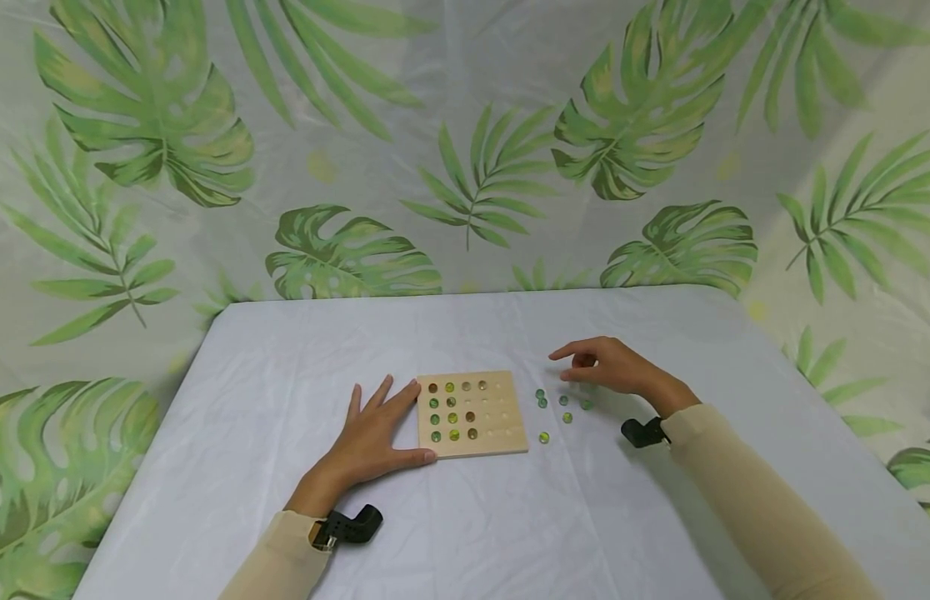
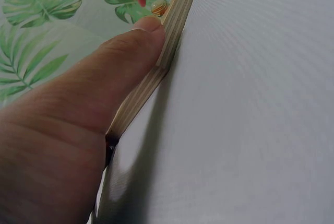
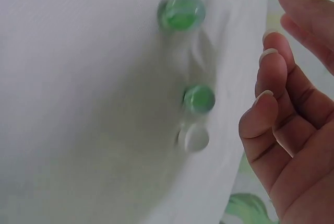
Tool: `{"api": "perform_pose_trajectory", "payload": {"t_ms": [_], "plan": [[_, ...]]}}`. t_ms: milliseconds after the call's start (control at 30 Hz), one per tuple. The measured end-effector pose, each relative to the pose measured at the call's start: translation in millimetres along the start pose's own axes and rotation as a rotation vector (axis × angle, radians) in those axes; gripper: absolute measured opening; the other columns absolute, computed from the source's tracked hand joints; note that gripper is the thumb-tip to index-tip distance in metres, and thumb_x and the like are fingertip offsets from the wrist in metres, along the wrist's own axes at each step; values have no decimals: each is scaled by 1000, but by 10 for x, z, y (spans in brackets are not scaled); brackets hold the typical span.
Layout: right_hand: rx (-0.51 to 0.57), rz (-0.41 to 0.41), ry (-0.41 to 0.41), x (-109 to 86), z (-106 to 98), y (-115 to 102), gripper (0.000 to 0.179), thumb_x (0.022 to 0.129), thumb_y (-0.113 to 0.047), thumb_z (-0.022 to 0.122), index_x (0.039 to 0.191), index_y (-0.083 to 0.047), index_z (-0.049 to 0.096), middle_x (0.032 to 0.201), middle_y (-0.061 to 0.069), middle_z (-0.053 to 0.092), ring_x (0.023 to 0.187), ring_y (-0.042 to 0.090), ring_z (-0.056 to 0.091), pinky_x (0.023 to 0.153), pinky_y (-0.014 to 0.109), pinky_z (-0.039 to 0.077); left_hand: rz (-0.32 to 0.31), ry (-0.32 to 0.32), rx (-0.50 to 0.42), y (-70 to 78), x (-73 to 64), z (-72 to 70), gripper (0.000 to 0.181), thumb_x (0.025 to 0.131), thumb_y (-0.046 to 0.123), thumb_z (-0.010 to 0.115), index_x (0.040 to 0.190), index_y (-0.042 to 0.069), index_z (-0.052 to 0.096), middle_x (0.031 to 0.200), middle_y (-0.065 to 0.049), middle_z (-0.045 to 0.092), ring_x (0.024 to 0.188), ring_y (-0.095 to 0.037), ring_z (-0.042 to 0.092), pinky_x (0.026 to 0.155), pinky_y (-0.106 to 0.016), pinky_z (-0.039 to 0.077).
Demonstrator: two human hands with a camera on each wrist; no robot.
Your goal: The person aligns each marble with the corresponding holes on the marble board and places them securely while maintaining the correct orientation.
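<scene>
A light wooden board (image 1: 507, 433) with rows of round hollows lies on the white table. Glass marbles, green, yellow-green and brown, sit in its left columns, and the top row reaches furthest right. My left hand (image 1: 367, 442) is spread at the board's left side, its thumb (image 2: 130, 51) against the near edge and a finger at the far left corner. Several loose marbles lie right of the board, among them a yellow-green marble (image 1: 544, 437) and a green marble (image 3: 200, 99). Above and behind them hovers my right hand (image 1: 611, 365), fingers bent loosely, with nothing visible in its grasp.
A white cloth (image 1: 300, 358) covers the table, which ends at a leaf-patterned curtain (image 1: 502, 258) behind. Black camera mounts sit on both wrists, the left mount (image 1: 352, 525) near the cloth.
</scene>
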State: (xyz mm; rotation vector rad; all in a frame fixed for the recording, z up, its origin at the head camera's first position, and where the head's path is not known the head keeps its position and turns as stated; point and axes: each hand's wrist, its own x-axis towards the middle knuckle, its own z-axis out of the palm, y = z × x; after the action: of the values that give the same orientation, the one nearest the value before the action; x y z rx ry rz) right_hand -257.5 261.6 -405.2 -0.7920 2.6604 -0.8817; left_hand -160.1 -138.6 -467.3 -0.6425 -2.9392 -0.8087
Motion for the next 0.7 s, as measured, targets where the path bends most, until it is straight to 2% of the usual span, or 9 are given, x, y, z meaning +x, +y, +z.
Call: {"api": "perform_pose_trajectory", "payload": {"t_ms": [333,700], "plan": [[-2,37,20,-153,-67,105,37,88,-23,71,122,-10,67,82,7,67,68,17,55,59,25,44,7,6,-2,-1,6,-7,108,69,75,67,153,19,29,154,4,33,147,-28,11,114,-56,-12],[-17,77,43,-297,-123,248,36,88,-23,72,121,-12,68,79,6,66,63,14,50,55,25,42,9,8,1,-8,4,-2,107,70,75,66,153,19,29,154,3,33,147,-28,12,114,-56,-12]]}}
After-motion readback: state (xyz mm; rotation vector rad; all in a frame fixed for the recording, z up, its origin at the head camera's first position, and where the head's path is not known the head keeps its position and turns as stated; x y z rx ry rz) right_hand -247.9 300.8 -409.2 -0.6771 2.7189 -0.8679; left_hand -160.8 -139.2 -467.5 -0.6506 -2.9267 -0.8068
